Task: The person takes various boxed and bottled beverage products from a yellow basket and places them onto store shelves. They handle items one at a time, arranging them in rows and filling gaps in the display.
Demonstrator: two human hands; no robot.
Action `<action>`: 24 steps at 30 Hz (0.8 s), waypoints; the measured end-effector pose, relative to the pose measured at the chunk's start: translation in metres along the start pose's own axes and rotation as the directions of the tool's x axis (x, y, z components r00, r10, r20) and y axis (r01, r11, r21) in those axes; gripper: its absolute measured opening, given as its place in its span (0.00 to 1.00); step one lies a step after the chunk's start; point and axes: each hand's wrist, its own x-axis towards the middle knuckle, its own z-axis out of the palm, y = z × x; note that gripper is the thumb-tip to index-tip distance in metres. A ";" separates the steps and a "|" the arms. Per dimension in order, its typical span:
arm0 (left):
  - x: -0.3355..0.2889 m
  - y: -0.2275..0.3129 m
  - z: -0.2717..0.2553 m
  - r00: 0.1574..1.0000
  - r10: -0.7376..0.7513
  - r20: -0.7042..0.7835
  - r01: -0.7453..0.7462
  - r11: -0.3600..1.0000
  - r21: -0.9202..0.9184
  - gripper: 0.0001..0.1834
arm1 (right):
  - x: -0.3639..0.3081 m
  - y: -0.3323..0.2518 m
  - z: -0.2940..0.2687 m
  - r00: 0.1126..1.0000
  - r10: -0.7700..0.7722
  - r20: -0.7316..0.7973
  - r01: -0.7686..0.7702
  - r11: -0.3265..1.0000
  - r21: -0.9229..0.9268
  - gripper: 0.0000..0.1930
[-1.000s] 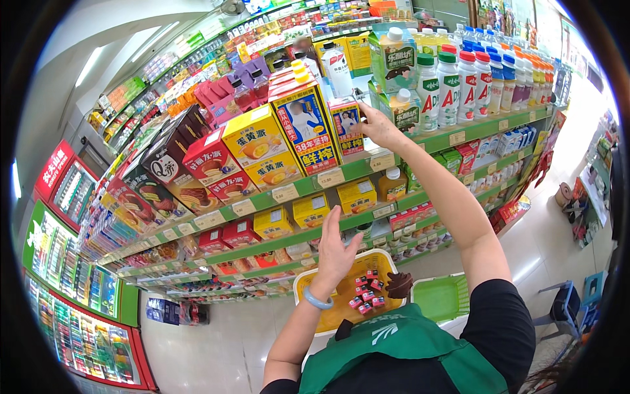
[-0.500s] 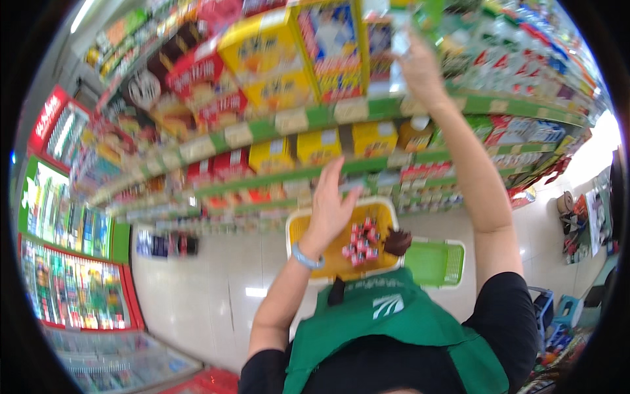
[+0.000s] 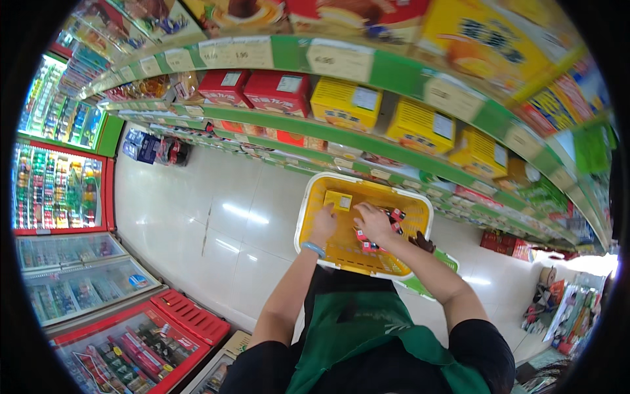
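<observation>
At nine o'clock from the middle of the ridged yellow plastic basket (image 3: pixel 387 194), a red-framed, glass-fronted cooler (image 3: pixel 62 184) is standing, and at eight o'clock a red chest freezer (image 3: pixel 190 318) is showing a slotted plastic panel. Glossy, pale floor tiles (image 3: pixel 177 197) are reflecting streaks of light. At eleven o'clock, two red cardboard cartons (image 3: pixel 279 94) are sitting side by side on a green-edged shelf (image 3: pixel 275 117). The left hand (image 3: pixel 323 226), wearing one smooth pale-blue bangle (image 3: pixel 312 248), is resting at nine o'clock inside the basket, fingers pointing up beside one small, flat-faced yellow box (image 3: pixel 338 200); whether they are gripping it I cannot tell. That box is lying in the basket at about ten o'clock. Three yellow block-shaped cartons (image 3: pixel 346 103) are lining the shelf from twelve to two o'clock. The right hand (image 3: pixel 375 226) is hanging over the basket's middle with bent fingers; whether they are holding anything I cannot tell. Small red-and-black packs (image 3: pixel 398 215) are lying around it, from three to six o'clock, partly hidden and too covered to count. At four o'clock, one dark brown, rough-edged object (image 3: pixel 422 243) is sitting at the rim, and one green plastic basket (image 3: pixel 449 260) is showing beyond it.
</observation>
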 end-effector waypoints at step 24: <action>-0.044 -0.010 -0.034 0.955 0.271 -0.120 -0.280 0.958 -0.060 0.41 | 0.042 -0.005 0.045 0.950 0.065 0.307 -0.025 0.991 -0.134 0.30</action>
